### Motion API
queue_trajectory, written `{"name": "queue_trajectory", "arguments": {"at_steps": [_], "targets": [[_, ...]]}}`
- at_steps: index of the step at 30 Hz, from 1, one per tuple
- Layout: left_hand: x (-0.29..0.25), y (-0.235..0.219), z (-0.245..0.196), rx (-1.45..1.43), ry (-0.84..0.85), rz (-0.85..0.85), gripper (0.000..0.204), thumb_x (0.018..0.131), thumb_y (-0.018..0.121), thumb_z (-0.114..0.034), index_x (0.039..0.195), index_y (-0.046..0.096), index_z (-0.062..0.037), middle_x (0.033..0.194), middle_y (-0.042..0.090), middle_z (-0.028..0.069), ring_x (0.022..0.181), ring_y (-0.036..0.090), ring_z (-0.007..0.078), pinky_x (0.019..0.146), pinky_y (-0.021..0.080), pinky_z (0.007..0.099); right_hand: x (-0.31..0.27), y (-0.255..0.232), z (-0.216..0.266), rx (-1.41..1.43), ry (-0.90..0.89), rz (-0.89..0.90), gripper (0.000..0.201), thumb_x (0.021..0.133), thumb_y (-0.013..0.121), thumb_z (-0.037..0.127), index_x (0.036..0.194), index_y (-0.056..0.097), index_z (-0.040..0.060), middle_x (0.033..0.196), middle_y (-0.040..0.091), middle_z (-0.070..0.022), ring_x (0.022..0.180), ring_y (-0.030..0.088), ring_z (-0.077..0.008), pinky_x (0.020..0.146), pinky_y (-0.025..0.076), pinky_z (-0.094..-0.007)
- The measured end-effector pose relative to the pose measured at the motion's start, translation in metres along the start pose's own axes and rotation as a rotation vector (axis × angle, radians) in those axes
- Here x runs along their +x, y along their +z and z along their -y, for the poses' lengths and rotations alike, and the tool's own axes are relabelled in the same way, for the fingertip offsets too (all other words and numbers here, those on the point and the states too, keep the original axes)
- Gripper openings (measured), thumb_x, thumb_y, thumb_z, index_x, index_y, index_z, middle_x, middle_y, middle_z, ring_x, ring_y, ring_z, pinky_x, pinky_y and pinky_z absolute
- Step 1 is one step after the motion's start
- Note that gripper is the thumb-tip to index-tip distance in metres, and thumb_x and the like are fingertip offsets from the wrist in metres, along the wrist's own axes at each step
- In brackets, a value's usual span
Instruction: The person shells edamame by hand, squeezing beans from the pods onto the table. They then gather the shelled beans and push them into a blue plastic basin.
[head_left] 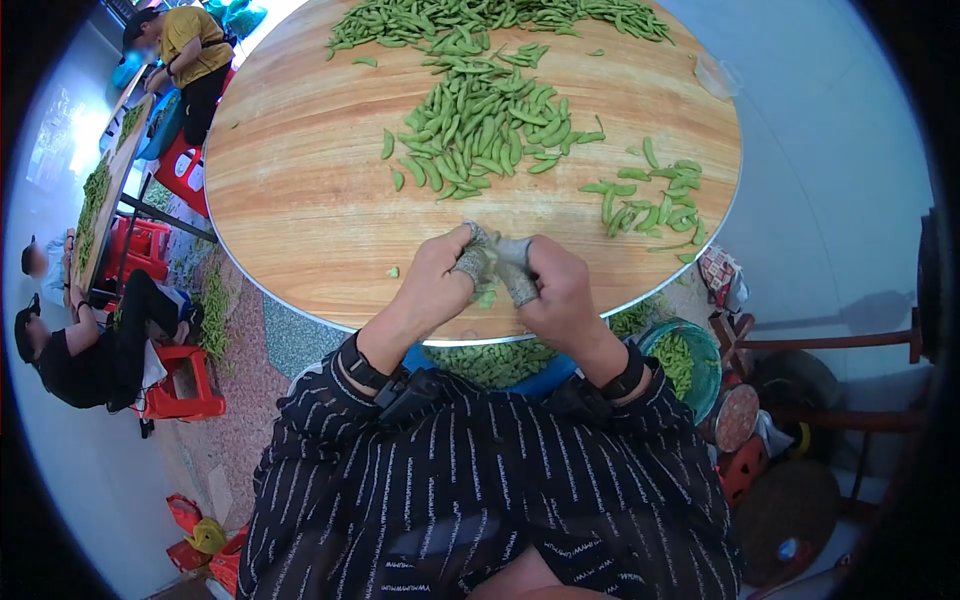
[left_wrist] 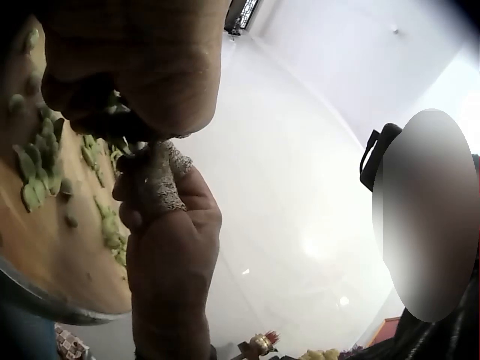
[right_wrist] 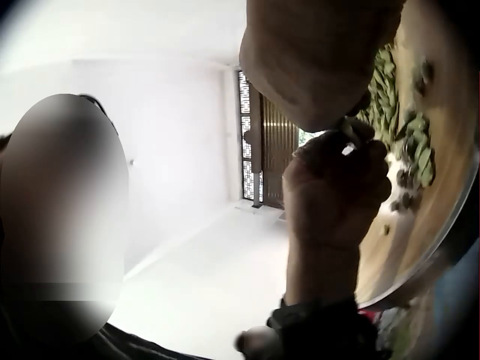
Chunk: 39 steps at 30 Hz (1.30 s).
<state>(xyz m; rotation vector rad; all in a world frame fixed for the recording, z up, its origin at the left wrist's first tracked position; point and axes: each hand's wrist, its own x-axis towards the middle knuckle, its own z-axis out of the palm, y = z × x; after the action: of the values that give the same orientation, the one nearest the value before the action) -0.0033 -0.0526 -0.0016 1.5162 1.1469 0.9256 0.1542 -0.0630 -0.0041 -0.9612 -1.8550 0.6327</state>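
Observation:
Over the front part of the round wooden table [head_left: 300,190], my two hands meet with curled fingers. My left hand [head_left: 437,275] and my right hand [head_left: 562,285] wear grey covers on some fingers. They pinch a small green edamame pod [right_wrist: 357,129] between them, mostly hidden by the fingers and blurred. Ahead of the hands lies a heap of edamame pods [head_left: 470,125]. A looser group of pods [head_left: 655,205] lies to the right. A small pale green piece [head_left: 393,272] rests left of my left hand.
A bigger pile of pods [head_left: 500,15] covers the far side. Below the table's front edge is a blue basin [head_left: 550,376] with green beans. A green bucket [head_left: 708,350] of beans stands right. Other people [head_left: 75,345] sit at a long table on the left.

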Motion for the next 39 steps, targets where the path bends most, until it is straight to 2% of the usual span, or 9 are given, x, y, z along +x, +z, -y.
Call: {"name": "queue_trajectory", "arguments": {"at_steps": [1,3,6,9,13,25,31,33,39], "targets": [[0.000,0.000,0.002,0.000,-0.001,-0.001,0.014,0.073,0.044,-0.002,0.086,0.050,0.0013,0.066,0.051,0.0126,0.061,0.048,0.0177,0.057,0.039,0.0292,0.001,0.000,0.001,0.001,0.000,0.001,0.014,0.066,0.051,-0.003,0.079,0.051,-0.0026,0.066,0.050,-0.0159,0.056,0.048,-0.0277,0.052,0.039,-0.0340],[0.000,0.001,0.006,0.037,0.018,0.042,0.006,0.078,0.046,-0.003,0.083,0.049,-0.0011,0.071,0.050,0.0006,0.065,0.044,0.0085,0.058,0.037,0.0219,0.004,0.001,0.005,0.446,0.404,-0.024,0.016,0.067,0.050,-0.005,0.083,0.053,-0.0031,0.066,0.053,-0.0109,0.058,0.049,-0.0154,0.053,0.040,-0.0288],[0.000,0.003,0.006,-0.028,-0.027,0.043,0.008,0.077,0.045,-0.001,0.083,0.049,-0.0008,0.073,0.051,0.0011,0.066,0.045,0.0086,0.058,0.038,0.0218,0.002,-0.005,0.001,0.459,0.479,0.095,0.016,0.070,0.051,-0.005,0.085,0.055,-0.0033,0.069,0.056,-0.0054,0.063,0.046,-0.0073,0.056,0.040,-0.0238],[0.002,0.002,0.016,0.008,0.016,0.005,0.023,0.068,0.041,0.004,0.089,0.049,0.0023,0.070,0.053,0.0100,0.064,0.047,0.0164,0.060,0.040,0.0283,-0.002,0.000,-0.006,0.294,0.406,0.127,0.012,0.072,0.052,-0.003,0.083,0.056,-0.0030,0.069,0.057,-0.0022,0.063,0.046,-0.0067,0.057,0.040,-0.0221],[0.002,0.001,0.015,-0.047,0.068,-0.007,0.024,0.068,0.041,0.004,0.091,0.049,0.0027,0.074,0.053,0.0104,0.067,0.048,0.0159,0.061,0.040,0.0270,0.003,0.000,-0.006,0.431,0.402,0.010,0.010,0.072,0.053,-0.003,0.082,0.056,-0.0026,0.068,0.056,-0.0019,0.062,0.045,-0.0060,0.055,0.039,-0.0223],[0.001,-0.005,0.010,-0.142,-0.187,0.042,0.018,0.069,0.043,0.004,0.081,0.057,0.0030,0.067,0.057,0.0052,0.063,0.048,0.0088,0.056,0.040,0.0242,-0.003,0.003,-0.006,0.477,0.462,0.102,0.008,0.073,0.054,-0.002,0.081,0.055,-0.0024,0.066,0.053,-0.0016,0.062,0.042,-0.0054,0.054,0.038,-0.0225],[-0.001,-0.002,0.009,-0.078,-0.045,-0.024,0.021,0.068,0.043,0.007,0.084,0.056,0.0032,0.067,0.056,0.0053,0.064,0.047,0.0091,0.057,0.040,0.0241,-0.003,0.002,0.000,0.461,0.402,0.060,0.008,0.073,0.054,-0.001,0.081,0.055,-0.0024,0.066,0.054,-0.0028,0.061,0.043,-0.0058,0.053,0.038,-0.0224],[-0.001,-0.002,0.016,0.014,0.017,-0.008,0.022,0.067,0.042,0.007,0.085,0.055,0.0032,0.068,0.056,0.0053,0.064,0.047,0.0091,0.057,0.040,0.0245,-0.005,0.001,-0.004,0.230,0.263,0.118,0.008,0.073,0.054,-0.002,0.081,0.054,-0.0025,0.066,0.054,-0.0025,0.061,0.043,-0.0058,0.054,0.038,-0.0222],[0.002,-0.007,0.010,-0.101,-0.156,0.043,0.021,0.067,0.043,0.005,0.084,0.055,0.0035,0.066,0.054,0.0057,0.064,0.046,0.0099,0.056,0.039,0.0248,-0.006,0.007,-0.006,0.481,0.441,0.069,0.009,0.073,0.052,-0.003,0.082,0.054,-0.0027,0.067,0.054,-0.0014,0.062,0.043,-0.0055,0.054,0.038,-0.0216]]}}
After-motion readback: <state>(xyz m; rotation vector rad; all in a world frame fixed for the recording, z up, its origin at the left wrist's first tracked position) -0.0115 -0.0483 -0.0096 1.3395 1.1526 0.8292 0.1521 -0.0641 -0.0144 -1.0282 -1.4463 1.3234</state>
